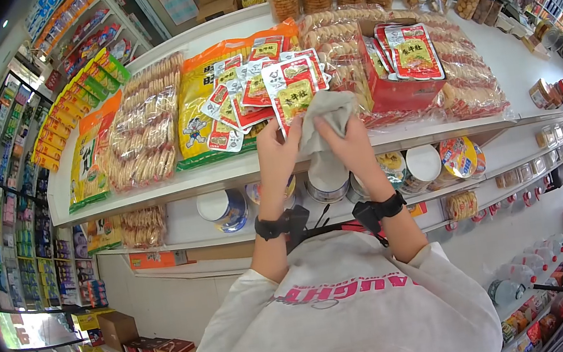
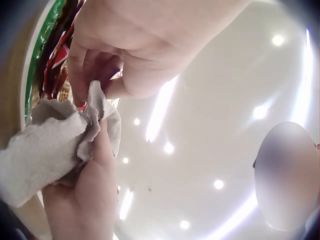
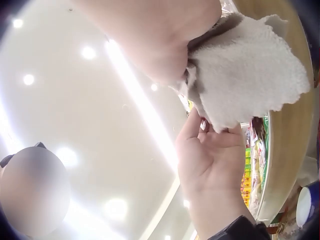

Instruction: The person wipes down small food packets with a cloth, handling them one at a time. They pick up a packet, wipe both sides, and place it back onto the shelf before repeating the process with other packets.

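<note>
left hand (image 1: 276, 151): closed, pinches packet (image 1: 293, 88) | right hand (image 1: 350, 143): closed, grips cloth (image 1: 329, 113) at packet's lower right | packet upper centre, beyond hands, long axis up-frame

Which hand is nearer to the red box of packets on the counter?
Right. The right hand, gripping the grey cloth, is to the left of the red box; the left hand is farther left, beyond the cloth.

Grey cloth (image 1: 326, 121) in the right hand (image 1: 351, 144)
</note>
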Action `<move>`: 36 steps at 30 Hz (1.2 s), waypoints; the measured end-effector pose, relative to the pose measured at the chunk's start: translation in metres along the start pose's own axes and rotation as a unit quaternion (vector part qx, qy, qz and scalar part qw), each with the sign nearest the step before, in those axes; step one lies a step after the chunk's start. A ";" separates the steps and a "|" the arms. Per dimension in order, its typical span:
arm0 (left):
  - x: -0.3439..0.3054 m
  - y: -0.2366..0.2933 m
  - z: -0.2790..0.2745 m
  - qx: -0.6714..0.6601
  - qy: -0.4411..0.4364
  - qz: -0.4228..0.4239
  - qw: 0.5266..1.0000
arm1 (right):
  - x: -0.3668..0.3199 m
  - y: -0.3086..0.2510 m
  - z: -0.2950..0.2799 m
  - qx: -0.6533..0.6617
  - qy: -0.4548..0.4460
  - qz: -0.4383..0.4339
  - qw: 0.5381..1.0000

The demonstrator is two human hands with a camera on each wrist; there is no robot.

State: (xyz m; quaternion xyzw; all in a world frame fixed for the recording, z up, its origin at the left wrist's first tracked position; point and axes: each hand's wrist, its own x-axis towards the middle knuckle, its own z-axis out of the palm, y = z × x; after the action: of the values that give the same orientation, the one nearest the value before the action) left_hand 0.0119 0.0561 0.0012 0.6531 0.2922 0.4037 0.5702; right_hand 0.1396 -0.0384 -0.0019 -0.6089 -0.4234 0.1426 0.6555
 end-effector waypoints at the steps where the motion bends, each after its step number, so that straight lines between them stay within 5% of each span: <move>1: 0.003 -0.007 -0.002 0.008 0.010 -0.004 1.000 | 0.000 -0.001 -0.002 -0.043 -0.022 -0.014 0.999; 8: 0.010 -0.012 -0.002 -0.041 0.066 -0.048 0.996 | 0.008 0.018 -0.003 -0.055 -0.038 -0.006 0.998; 15: 0.010 -0.014 0.000 -0.019 0.085 0.089 0.992 | 0.007 0.019 -0.009 -0.062 -0.065 0.025 0.996; 18: 0.014 -0.033 -0.013 0.153 0.016 0.126 0.980 | 0.008 0.017 -0.009 -0.042 -0.075 0.030 0.996; 25: 0.008 -0.031 -0.004 0.225 -0.020 0.154 0.962 | 0.004 0.008 -0.016 -0.011 -0.061 -0.026 0.998; 29: 0.002 -0.016 0.000 0.195 -0.035 0.123 0.972 | 0.002 -0.032 -0.031 0.032 -0.024 -0.017 0.999; 32: 0.003 -0.019 -0.002 0.189 -0.037 0.126 0.973 | 0.011 -0.060 -0.057 0.051 0.102 -0.043 0.993; 36: 0.003 -0.025 -0.003 0.196 -0.039 0.121 0.972 | 0.034 -0.070 -0.108 -0.160 0.215 -0.113 0.957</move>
State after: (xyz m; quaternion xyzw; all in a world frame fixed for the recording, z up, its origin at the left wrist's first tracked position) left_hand 0.0133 0.0645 -0.0232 0.7980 0.2624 0.3785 0.3888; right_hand 0.2156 -0.1029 0.0863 -0.6700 -0.3556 -0.1362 0.6372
